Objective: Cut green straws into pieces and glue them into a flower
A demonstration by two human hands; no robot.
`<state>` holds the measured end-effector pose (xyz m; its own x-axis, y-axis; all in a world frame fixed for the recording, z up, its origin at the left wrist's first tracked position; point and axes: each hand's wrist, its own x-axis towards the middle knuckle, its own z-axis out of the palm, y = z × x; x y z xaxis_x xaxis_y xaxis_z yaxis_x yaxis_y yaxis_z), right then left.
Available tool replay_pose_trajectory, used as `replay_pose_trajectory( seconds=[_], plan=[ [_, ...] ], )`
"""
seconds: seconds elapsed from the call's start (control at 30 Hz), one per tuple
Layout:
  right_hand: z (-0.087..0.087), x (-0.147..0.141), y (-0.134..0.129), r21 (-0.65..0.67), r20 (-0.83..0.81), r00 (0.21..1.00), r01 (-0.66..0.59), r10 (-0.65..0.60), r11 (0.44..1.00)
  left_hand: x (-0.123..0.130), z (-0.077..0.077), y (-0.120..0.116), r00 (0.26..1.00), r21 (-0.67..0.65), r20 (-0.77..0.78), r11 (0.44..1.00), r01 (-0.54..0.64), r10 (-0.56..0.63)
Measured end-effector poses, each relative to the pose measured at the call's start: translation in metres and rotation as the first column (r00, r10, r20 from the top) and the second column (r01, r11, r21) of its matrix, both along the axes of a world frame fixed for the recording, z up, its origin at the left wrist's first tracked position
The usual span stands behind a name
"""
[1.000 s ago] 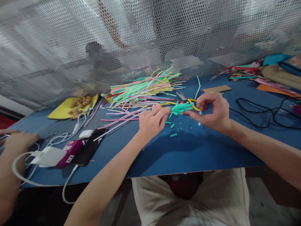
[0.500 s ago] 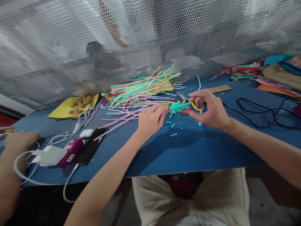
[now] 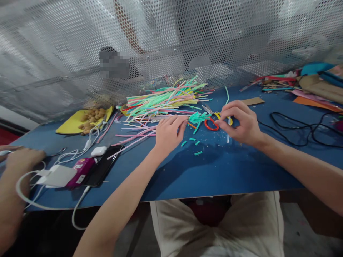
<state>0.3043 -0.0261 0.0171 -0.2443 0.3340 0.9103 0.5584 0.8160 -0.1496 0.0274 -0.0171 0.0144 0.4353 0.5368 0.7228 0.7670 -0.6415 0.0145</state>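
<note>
My left hand [image 3: 170,135] is closed on one end of a bushy green bundle of short plastic strips [image 3: 198,117], which points to the right from its fingertips. Thumb and fingers of my right hand [image 3: 239,121] come together in a pinch just right of the bundle. Whatever lies between those fingertips is too small to make out. Scissors [image 3: 211,124] with a red and a yellow handle loop lie on the table by the right fingertips, partly hidden by them. Several cut green bits [image 3: 198,153] are scattered in front of the bundle.
Behind the hands is a heap of coloured straw-like strips [image 3: 163,100]. A black phone [image 3: 103,169], a purple power block [image 3: 80,171] and white cables are at left, near another person's hand [image 3: 25,159]. A black cord [image 3: 294,123] lies right, a mesh panel [image 3: 166,39] behind.
My right hand has drawn back to the right, off the green bundle, uncovering the red scissor handle. My left hand has shifted slightly left. Another green bit lies on the table.
</note>
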Motion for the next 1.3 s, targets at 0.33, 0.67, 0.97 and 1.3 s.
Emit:
replay_pose_trajectory(
  seconds=[0.33, 0.67, 0.97, 1.3],
  plan=[
    [-0.005, -0.002, -0.003, -0.182, 0.066, 0.998, 0.017, -0.005, 0.983, 0.0, -0.001, -0.001, 0.994, 0.055, -0.097, 0.997, 0.058, -0.052],
    [-0.003, -0.005, -0.005, -0.282, 0.086, 0.996, 0.039, -0.015, 0.959, 0.001, -0.002, -0.001, 0.985, -0.04, -0.102, 0.99, 0.134, -0.138],
    [-0.005, -0.005, -0.005, -0.43, 0.132, 0.99, 0.017, 0.044, 0.902, 0.0, -0.011, 0.007, 0.954, -0.034, -0.182, 0.971, 0.237, -0.239],
    [-0.004, -0.007, -0.006, -0.455, 0.128, 0.988, -0.014, 0.081, 0.891, -0.002, -0.014, 0.011, 0.952, 0.024, -0.167, 0.965, 0.263, -0.255]
  ],
)
